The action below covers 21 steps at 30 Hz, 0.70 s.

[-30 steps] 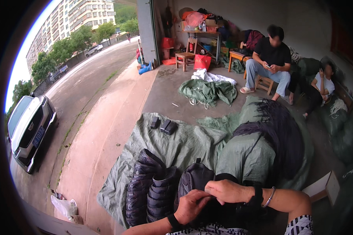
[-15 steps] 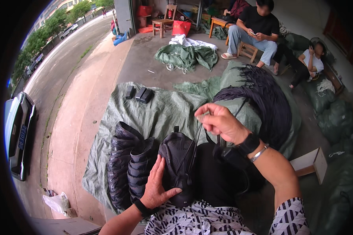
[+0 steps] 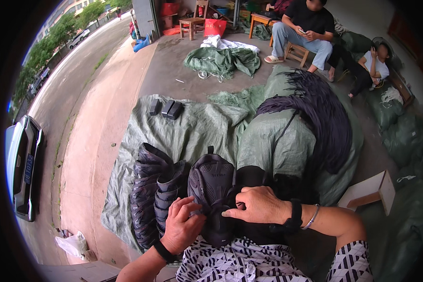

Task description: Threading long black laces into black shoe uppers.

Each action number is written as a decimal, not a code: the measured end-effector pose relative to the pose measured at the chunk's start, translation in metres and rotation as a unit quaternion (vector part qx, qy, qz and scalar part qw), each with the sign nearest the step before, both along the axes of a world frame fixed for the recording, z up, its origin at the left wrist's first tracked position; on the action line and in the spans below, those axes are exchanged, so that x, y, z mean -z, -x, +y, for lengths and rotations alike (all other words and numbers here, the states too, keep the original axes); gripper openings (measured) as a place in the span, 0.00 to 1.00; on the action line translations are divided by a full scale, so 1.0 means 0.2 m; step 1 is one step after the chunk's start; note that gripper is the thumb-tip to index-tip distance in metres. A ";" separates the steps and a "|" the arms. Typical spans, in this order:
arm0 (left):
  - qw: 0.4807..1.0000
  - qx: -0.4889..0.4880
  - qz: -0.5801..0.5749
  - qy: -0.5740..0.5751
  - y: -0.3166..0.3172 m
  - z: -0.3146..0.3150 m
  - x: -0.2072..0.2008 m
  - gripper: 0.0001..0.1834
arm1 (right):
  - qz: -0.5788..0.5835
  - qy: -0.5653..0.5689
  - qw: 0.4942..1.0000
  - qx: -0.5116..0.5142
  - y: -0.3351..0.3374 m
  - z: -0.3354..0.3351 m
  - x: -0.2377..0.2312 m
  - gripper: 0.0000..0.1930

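Note:
A black mesh shoe upper point(image 3: 214, 174), pull loop pointing away from me, lies in my lap over patterned cloth. My left hand point(image 3: 181, 223) is at its left edge, fingers bent and thumb tip close to them; anything pinched there is too dark to make out. My right hand point(image 3: 261, 205) is closed at its near right part, thumb pointing left over the black material. Its fingertips hide what they pinch. Two stacks of nested dark shoe uppers point(image 3: 148, 202) stand beside it on the left. A large bundle of black laces point(image 3: 331, 124) drapes over a green sack at right.
A green woven sheet point(image 3: 183, 136) is spread in front, bearing small black blocks point(image 3: 171, 109). A white board piece point(image 3: 371, 191) stands at right. Beyond are crumpled green sacks point(image 3: 221, 61), a seated person point(image 3: 305, 33) and a reclining person point(image 3: 376, 66). A car point(image 3: 26, 164) is at left.
My right hand, which was raised pinching a thin lace, has come down to the shoe upper. My left hand has lifted from lying flat on it, and its fingers have bent.

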<state>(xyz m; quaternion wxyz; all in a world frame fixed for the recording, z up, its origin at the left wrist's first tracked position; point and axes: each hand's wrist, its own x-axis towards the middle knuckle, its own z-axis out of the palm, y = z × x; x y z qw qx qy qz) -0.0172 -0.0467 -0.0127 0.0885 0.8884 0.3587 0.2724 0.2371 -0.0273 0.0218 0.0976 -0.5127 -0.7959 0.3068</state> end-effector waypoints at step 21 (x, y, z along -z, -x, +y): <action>0.989 -0.096 -0.088 0.066 -0.13 0.01 -0.02 0.18 | 0.352 0.440 0.816 0.128 -0.05 0.04 0.11 0.13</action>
